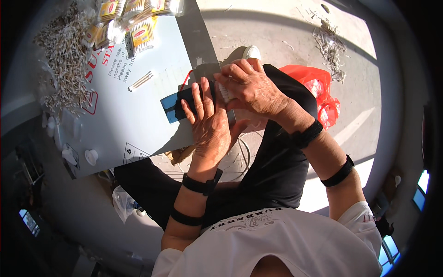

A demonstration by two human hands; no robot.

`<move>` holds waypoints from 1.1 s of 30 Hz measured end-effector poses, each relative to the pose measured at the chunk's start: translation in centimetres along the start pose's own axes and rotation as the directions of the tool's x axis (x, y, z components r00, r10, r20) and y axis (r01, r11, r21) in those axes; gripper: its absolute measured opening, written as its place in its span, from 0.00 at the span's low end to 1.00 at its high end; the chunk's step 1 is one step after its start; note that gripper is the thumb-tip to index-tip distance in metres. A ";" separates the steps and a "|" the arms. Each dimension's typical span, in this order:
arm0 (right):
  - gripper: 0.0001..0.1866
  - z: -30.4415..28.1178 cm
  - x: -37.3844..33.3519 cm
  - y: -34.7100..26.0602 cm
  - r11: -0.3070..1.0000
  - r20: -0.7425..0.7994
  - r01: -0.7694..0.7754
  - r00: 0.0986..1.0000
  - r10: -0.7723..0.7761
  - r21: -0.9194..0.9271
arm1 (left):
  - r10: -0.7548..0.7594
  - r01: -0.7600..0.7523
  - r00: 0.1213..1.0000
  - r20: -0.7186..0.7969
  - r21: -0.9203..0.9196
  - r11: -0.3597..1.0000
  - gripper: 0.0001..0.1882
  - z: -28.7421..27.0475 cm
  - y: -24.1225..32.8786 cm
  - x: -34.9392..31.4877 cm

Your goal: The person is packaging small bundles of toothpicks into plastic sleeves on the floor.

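My left hand (208, 121) lies on the board near its right edge, fingers stretched out and slightly spread. Beneath those fingers is a flat dark-and-blue piece (170, 108), partly covered by the hand and its shadow. My right hand (256, 90) is closed round a bundle of cotton swabs (225, 93) at the board's edge, against the left fingers. Only some white tips of that bundle show. A few loose cotton swabs (140, 81) rest on the board to the left of both hands.
The grey printed board (134, 111) carries a big heap of loose swabs (64, 64) at far left and several filled packs (142, 35) at the back. Small white plastic pieces (91, 157) sit at its near-left corner. Right of my leg are a red bag (318, 87) and floor scraps (330, 46).
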State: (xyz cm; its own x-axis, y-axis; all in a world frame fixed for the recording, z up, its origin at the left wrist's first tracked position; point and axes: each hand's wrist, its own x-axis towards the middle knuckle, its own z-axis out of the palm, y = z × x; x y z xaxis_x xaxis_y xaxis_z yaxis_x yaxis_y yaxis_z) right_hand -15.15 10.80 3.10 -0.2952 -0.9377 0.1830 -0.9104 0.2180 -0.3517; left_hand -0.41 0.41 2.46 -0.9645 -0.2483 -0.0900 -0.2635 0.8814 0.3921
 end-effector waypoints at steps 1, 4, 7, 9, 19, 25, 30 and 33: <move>0.38 0.0 0.0 0.1 1.000 0.001 -0.001 1.000 0.001 0.000 | 0.010 -0.010 1.000 -0.007 0.002 1.000 0.46 0.1 0.0 0.0; 0.37 0.1 -0.1 0.2 1.000 0.006 0.005 1.000 -0.005 -0.006 | 0.023 -0.023 0.999 -0.027 0.000 1.000 0.46 0.3 0.1 0.1; 0.35 0.2 0.0 0.1 1.000 0.000 0.019 1.000 -0.019 -0.015 | 0.019 -0.019 0.999 -0.037 0.001 1.000 0.47 0.2 0.2 0.2; 0.34 0.1 0.3 0.1 0.997 -0.010 0.058 0.998 -0.059 -0.051 | 0.011 -0.011 0.999 -0.033 0.003 1.000 0.48 0.2 0.3 0.2; 0.36 -1.2 -0.3 0.1 0.998 0.066 0.002 0.998 0.002 -0.066 | -0.047 0.038 0.993 -0.104 -0.088 0.995 0.38 0.2 0.4 0.3; 0.37 0.2 -2.9 -0.1 -0.271 0.304 -0.142 0.338 0.890 0.952 | -0.025 0.006 0.987 -0.161 -0.121 0.993 0.31 0.6 -0.2 0.2; 0.30 2.4 -3.2 -0.8 0.167 0.037 -0.333 0.529 0.848 0.928 | -0.014 0.011 0.990 -0.140 -0.021 1.000 0.34 0.6 0.6 0.0; 0.28 2.5 -2.2 -1.6 0.361 -0.083 -0.417 0.552 0.830 0.834 | -0.020 0.022 0.993 -0.116 0.017 1.000 0.38 0.9 0.7 -0.1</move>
State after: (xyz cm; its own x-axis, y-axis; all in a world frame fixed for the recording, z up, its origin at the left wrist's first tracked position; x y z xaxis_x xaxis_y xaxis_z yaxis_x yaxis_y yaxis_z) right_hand -12.33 11.85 0.91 -0.9424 -0.3144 -0.1141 0.0359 0.2443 -0.9690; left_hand -0.47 1.41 1.87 -0.9505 -0.3105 0.0086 -0.2849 0.8824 0.3746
